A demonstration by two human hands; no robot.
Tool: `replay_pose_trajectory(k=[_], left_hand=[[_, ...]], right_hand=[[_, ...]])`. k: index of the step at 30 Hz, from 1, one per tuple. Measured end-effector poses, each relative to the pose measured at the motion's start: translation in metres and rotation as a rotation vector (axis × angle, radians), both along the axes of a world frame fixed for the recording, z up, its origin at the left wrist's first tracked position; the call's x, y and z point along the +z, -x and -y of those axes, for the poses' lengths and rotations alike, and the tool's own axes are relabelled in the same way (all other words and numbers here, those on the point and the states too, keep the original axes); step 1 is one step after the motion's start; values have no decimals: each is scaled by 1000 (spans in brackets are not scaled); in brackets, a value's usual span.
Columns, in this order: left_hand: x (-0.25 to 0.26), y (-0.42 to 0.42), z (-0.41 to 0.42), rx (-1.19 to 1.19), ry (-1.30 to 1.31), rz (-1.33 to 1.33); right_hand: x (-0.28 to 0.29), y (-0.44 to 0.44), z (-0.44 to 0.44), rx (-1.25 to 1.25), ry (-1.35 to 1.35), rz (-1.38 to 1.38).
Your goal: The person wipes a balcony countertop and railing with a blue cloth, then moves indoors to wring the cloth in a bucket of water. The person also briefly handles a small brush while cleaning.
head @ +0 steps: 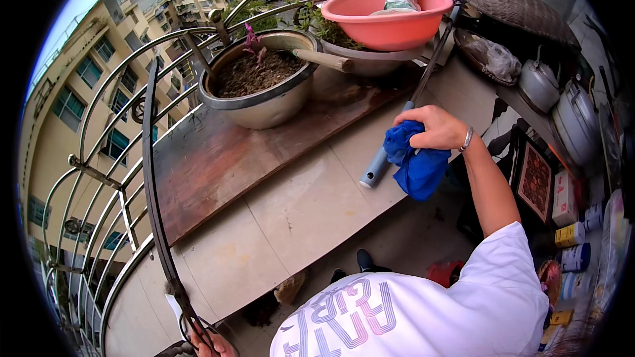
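Observation:
A bunched blue cloth point(421, 173) hangs from my right hand point(436, 126), whose fingers are closed on it. Hand and cloth overlap a grey-blue tool handle point(379, 163) on the tiled ledge; I cannot tell whether they grip it. From that handle a dark shaft runs up past a pink plastic basin. At the bottom edge, my left hand point(216, 344) is partly cut off, its fingers around the looped end of long dark metal tongs point(151, 158). The tongs rise in front of a reddish-brown wooden board point(223, 163) on the ledge point(317, 183).
On the board stands a metal pot of soil point(258, 74), a wooden stick across its rim. The pink basin point(387, 17), holding a plastic packet, rests on another planter. Curved metal railing point(99, 173) borders the left. A kettle point(538, 84) and lidded pot point(575, 119) stand right.

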State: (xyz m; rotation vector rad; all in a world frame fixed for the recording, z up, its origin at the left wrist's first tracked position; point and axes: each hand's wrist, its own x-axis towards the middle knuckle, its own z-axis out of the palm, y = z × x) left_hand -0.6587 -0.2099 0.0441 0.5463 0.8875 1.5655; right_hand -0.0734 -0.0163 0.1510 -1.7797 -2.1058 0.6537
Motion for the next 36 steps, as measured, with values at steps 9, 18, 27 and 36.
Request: replay_pose_trajectory(k=[9, 18, 27, 36], left_hand=[[2, -4, -6, -69, -69, -11], [-14, -4, -2, -8, -182, 40], [-15, -12, -13, 54, -140, 50], [-11, -8, -3, 33, -116, -33]], right_hand=[[-41, -28, -107, -549, -550, 242], [-111, 13, -165, -568, -313, 501], [-94, 58, -148, -144, -662, 16], [-112, 63, -204, -460, -368, 279]])
